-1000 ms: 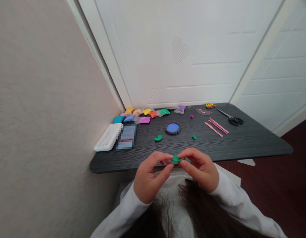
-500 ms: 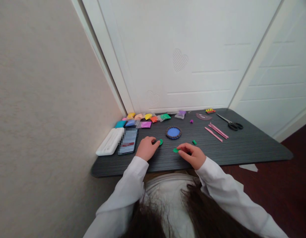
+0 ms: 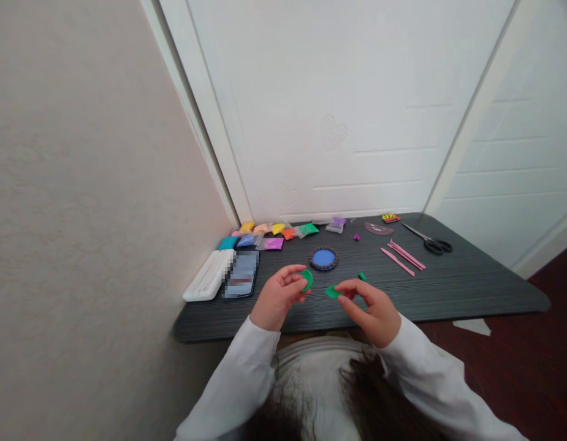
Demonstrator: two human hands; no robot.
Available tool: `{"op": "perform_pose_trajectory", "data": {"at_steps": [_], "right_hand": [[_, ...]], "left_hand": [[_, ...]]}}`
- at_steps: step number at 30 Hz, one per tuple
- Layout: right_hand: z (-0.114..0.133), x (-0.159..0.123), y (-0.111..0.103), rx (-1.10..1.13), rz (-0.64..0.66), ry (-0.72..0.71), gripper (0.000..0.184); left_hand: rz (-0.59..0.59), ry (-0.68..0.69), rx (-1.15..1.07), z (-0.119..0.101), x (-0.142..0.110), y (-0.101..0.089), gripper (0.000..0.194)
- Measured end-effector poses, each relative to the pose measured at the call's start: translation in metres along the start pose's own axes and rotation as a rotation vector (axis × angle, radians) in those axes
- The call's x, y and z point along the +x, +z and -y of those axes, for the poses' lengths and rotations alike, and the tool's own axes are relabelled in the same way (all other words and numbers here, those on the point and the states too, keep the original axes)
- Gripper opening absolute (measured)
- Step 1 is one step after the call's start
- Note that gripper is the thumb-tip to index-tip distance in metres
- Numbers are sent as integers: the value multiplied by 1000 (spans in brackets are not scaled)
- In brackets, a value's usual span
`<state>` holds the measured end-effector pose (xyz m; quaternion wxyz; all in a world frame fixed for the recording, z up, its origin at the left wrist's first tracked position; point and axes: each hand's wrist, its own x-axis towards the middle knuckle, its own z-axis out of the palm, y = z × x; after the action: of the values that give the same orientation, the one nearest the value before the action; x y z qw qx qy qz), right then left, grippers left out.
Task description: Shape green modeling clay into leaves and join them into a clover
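Dark table (image 3: 471,285); two hands, left (image 3: 279,296), right (image 3: 369,309), fingers pinched, each on one green piece (image 3: 308,280)

Tabletop (image 3: 476,278) dark, finely streaked like wood grain, low sheen. Left green piece (image 3: 308,279) and right green piece (image 3: 331,292) smooth, matt, clay-like. Scissors (image 3: 434,245): grey metal blades, black plastic-looking handles. Clear bags (image 3: 308,229) glossy, crinkled plastic film. Pink tools (image 3: 405,256) smooth, plastic-looking. Sleeves (image 3: 244,361) soft white cloth, creased — wall (image 3: 103,184) matt, faintly textured.
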<state>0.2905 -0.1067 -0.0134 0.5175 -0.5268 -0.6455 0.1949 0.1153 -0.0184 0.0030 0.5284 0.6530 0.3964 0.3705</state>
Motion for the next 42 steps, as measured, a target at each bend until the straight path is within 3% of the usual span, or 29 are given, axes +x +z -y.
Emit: {"op": "perform_pose_trajectory", "data": {"at_steps": [3, 6, 9, 18, 30, 36, 42], "right_hand": [[32, -7, -14, -40, 26, -117, 13], [56, -13, -23, -48, 21, -177, 16], [66, -18, -24, -37, 31, -203, 17], [67, -24, -13, 62, 18, -172, 15], [66, -24, -11, 47, 16, -195, 19], [60, -25, -3, 131, -103, -100, 22], [57, -20, 5, 305, -104, -4, 17]], "left_hand": [[41, -10, -145, -27, -27, 5, 32], [90, -24, -435, -47, -48, 6, 23], [108, -15, -458, -54, -60, 7, 18], [154, 20, -413, -49, -73, 12, 15], [53, 104, -260, -49, -77, 17, 17], [11, 109, -246, -48, -76, 20, 17], [-21, 75, -286, -47, -75, 26, 15]]}}
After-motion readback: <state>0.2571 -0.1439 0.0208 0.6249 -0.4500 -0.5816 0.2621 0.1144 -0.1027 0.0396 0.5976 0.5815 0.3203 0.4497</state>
